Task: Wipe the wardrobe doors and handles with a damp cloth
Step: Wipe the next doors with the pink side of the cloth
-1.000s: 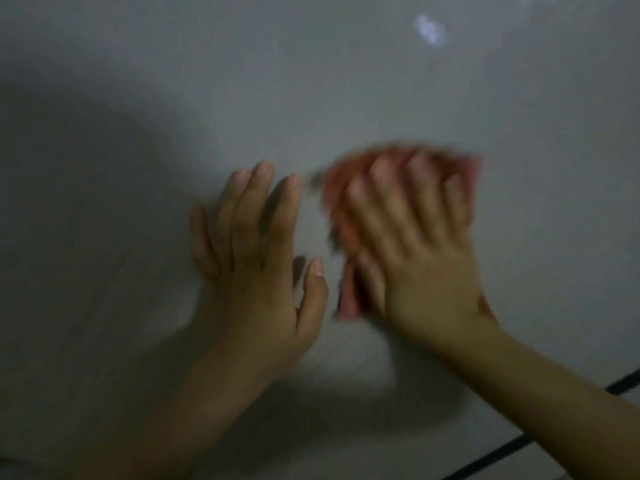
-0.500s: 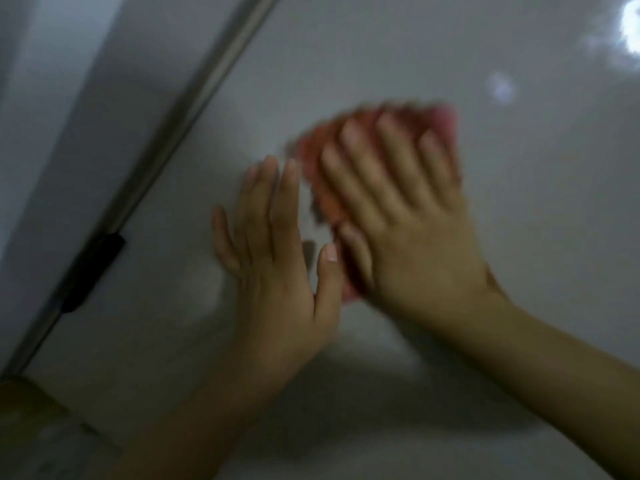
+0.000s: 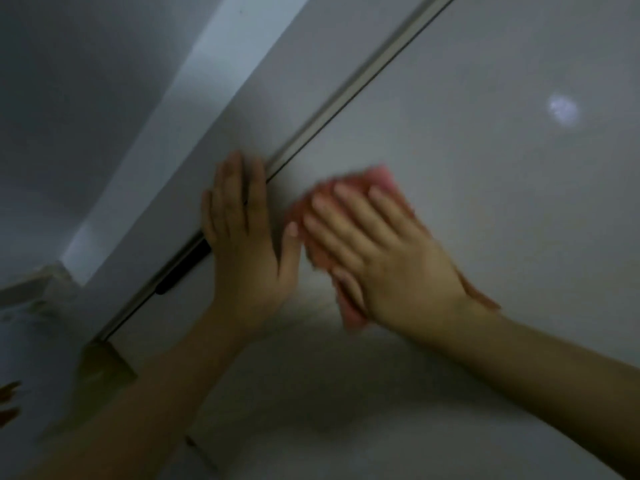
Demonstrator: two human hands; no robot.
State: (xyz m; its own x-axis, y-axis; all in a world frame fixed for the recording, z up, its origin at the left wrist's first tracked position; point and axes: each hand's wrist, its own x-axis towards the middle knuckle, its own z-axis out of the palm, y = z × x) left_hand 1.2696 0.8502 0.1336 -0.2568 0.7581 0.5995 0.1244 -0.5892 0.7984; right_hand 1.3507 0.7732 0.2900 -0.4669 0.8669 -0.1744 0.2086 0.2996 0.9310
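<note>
2 flat hands: right hand [image 3: 391, 261] presses pink cloth [image 3: 377, 176] on glossy door [image 3: 485, 161]; left hand [image 3: 246, 244] spread.

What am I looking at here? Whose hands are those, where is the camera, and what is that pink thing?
There is no machine here. A person wears a camera on their head, so you see their own two hands from above. The big pale surface is a wardrobe door. The right hand lies flat on a pink cloth, pressing it against the door to wipe it. The picture is blurry there, probably because the hand is moving. The left hand holds nothing; its straight fingers rest on the door, across a long metal strip that runs along the door's edge. A dark piece sits on that strip, perhaps part of a handle.
</note>
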